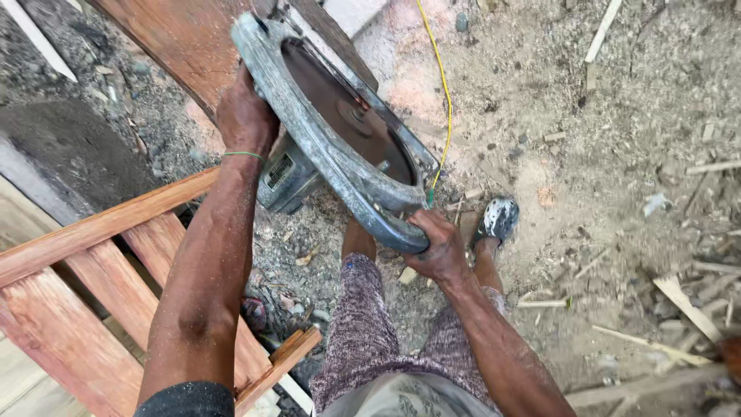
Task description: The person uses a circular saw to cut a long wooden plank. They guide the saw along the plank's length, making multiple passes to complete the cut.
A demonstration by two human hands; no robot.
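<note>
Under me is dirt ground (pixel 617 154), gritty with sawdust. On it lie wood scraps (pixel 683 305), small stones, a yellow cord (pixel 445 85), red planks (pixel 100 255) at my left, and my sandal (pixel 496 219).

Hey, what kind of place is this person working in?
Probably an outdoor carpentry or building site: both hands hold a circular saw above reddish planks, and wood offcuts and sawdust litter the dirt ground.
</note>
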